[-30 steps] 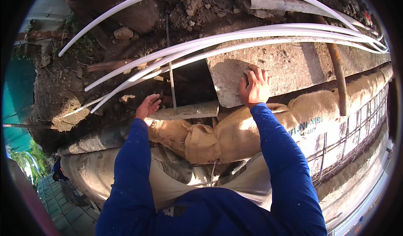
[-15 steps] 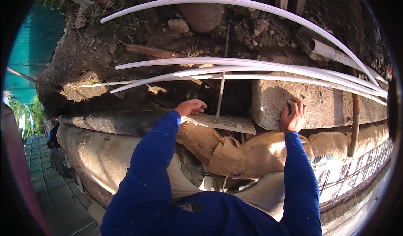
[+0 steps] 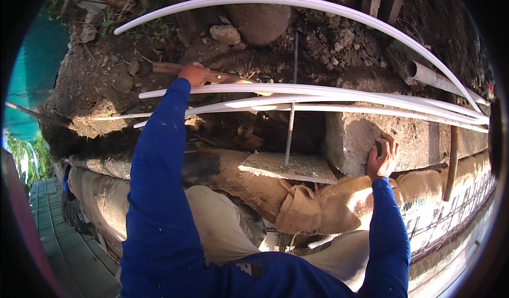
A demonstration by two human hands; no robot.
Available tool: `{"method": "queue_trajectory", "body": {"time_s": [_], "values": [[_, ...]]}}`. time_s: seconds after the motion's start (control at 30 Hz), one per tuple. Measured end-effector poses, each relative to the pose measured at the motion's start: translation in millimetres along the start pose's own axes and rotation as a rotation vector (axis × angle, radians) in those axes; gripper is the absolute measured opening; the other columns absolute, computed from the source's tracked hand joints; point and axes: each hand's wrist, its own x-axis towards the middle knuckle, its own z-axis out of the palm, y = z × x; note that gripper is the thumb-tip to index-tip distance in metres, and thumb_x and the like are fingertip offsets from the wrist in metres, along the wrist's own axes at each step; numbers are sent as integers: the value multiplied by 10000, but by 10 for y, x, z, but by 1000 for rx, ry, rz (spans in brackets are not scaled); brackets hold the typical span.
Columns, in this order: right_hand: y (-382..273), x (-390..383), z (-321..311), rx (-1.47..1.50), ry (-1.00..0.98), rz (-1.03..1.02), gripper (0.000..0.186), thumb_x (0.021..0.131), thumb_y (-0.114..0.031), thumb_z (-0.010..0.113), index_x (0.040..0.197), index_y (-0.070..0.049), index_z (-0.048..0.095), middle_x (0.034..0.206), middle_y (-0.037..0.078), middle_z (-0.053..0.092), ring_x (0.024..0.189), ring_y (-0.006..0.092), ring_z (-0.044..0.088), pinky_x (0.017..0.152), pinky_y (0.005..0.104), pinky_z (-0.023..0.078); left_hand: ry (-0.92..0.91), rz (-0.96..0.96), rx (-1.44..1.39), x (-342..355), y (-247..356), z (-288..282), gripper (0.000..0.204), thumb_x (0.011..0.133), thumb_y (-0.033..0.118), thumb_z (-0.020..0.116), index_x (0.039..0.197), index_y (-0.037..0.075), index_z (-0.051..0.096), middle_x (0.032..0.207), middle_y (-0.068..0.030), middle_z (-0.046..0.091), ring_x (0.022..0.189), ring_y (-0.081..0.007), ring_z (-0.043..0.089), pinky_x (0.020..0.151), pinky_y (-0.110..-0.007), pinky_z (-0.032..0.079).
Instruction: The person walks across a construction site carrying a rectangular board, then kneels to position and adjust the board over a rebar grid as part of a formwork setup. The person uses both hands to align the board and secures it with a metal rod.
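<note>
My left hand (image 3: pixel 194 74) reaches far out over the white pipes (image 3: pixel 297 90). Its fingers are closed round a brown wooden strip (image 3: pixel 222 77) that lies on the dirt behind them. My right hand (image 3: pixel 383 157) rests on the rough concrete block (image 3: pixel 352 152), fingers apart and holding nothing. Between my arms a flat board (image 3: pixel 286 169) lies at the edge of a dark trench. A ribbed steel bar (image 3: pixel 290 133) rises from beside the board and crosses behind the pipes.
Tan sacks (image 3: pixel 302 212) line the near side of the trench. A long white pipe (image 3: pixel 286 0) arches across the far side, near a loose stone (image 3: pixel 225 34). To the right stand a grey pipe (image 3: pixel 429 74), a wooden post (image 3: pixel 452 165) and a steel bar grid (image 3: pixel 450 213).
My left hand has moved from the board at the trench edge, away and to the left, onto the wooden strip. My right hand stays on the concrete block.
</note>
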Motion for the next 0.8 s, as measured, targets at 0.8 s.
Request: {"method": "queue_trajectory", "body": {"time_s": [0.8], "values": [[7, 4, -45, 33, 13, 19, 257, 803, -98, 680, 1060, -85, 682, 1291, 111, 664, 1130, 369, 585, 1023, 494, 450, 857, 160, -366, -407, -149, 93, 421, 974, 201, 738, 1383, 130, 665, 968, -59, 671, 803, -154, 627, 737, -361, 529]]}}
